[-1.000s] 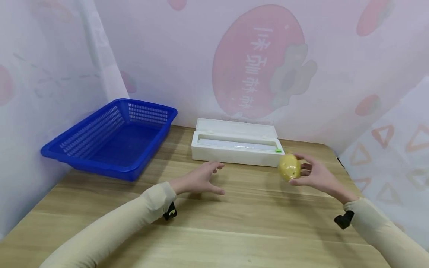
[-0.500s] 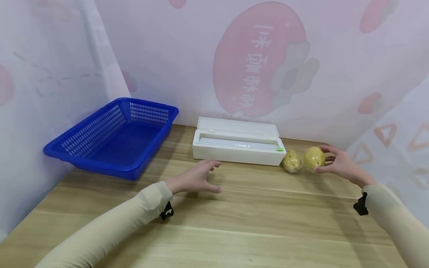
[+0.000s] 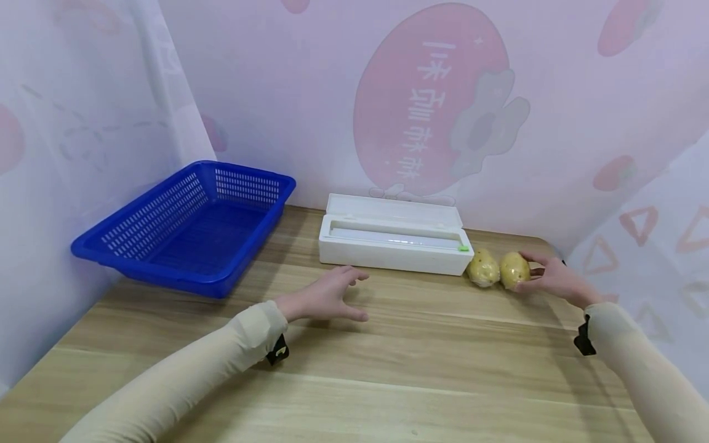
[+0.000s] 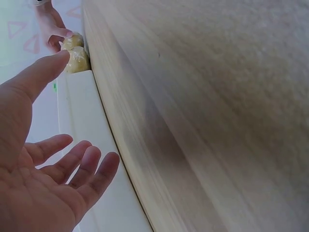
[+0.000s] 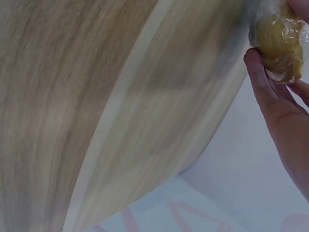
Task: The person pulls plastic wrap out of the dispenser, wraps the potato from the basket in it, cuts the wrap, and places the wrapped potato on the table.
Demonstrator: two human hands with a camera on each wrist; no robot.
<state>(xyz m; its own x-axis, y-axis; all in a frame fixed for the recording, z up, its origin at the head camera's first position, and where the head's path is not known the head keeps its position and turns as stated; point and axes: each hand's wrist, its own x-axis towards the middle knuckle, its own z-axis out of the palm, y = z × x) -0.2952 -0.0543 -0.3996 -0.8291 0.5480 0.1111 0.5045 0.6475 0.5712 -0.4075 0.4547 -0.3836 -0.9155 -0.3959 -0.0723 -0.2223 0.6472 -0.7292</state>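
Note:
My right hand (image 3: pixel 560 283) grips a yellow potato (image 3: pixel 514 271) wrapped in clear film, at the far right of the table. Its thumb and fingers lie around the right side of the potato, and the crinkled film shows in the right wrist view. Touching or almost touching it on the left is a second wrapped potato (image 3: pixel 483 269), beside the right end of a long white box (image 3: pixel 390 255). In front of that box my left hand (image 3: pixel 327 296) holds nothing; its fingers are loosely bent and the thumb stands apart (image 4: pixel 41 75).
The box's lid (image 3: pixel 393 211) is raised at the back, with a pale roll inside and a green slider (image 3: pixel 463 248) at its right end. A blue perforated basket (image 3: pixel 221 289) stands on the left. Printed cloth walls (image 3: pixel 266 92) border the wooden table (image 3: pixel 354 381).
My right hand first moved right with its potato, uncovering the second one by the box. It then came slightly back left and down beside that potato. My left hand has hardly moved.

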